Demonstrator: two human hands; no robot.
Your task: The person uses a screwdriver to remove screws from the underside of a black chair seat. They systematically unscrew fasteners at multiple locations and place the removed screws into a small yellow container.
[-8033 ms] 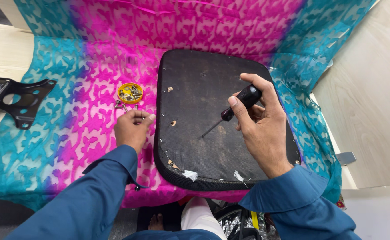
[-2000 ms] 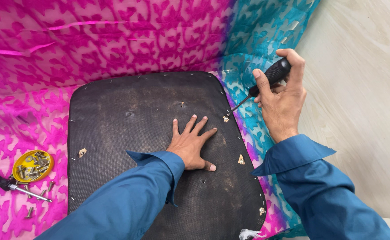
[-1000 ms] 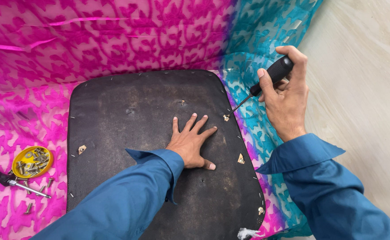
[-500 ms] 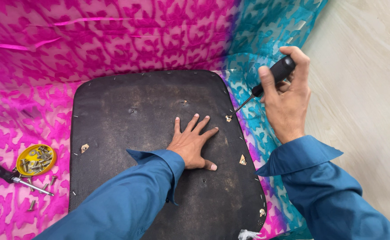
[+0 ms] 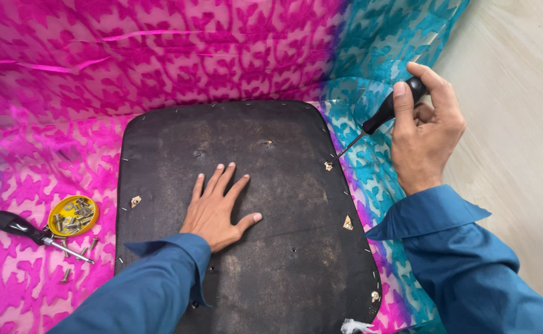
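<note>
A black, worn seat panel [image 5: 296, 247] lies flat on a pink and turquoise patterned cloth [image 5: 160, 68]. My left hand [image 5: 219, 207] rests palm down on the middle of the panel, fingers spread. My right hand [image 5: 423, 136] grips the black handle of a screwdriver [image 5: 376, 120]. Its thin shaft slants down to a small metal fitting [image 5: 328, 166] at the panel's right edge. Other small metal fittings sit at the left edge [image 5: 135, 201] and lower right edge [image 5: 348, 222] of the panel.
A yellow round lid [image 5: 73, 215] filled with screws lies left of the panel, with a second black-handled screwdriver [image 5: 33, 232] and loose screws [image 5: 67, 272] beside it. Pale wooden floor [image 5: 519, 142] runs along the right.
The view has shifted slightly, so the panel and lid sit further right. My left hand stays flat on the panel; my right hand keeps the screwdriver tip at the right-edge fitting.
</note>
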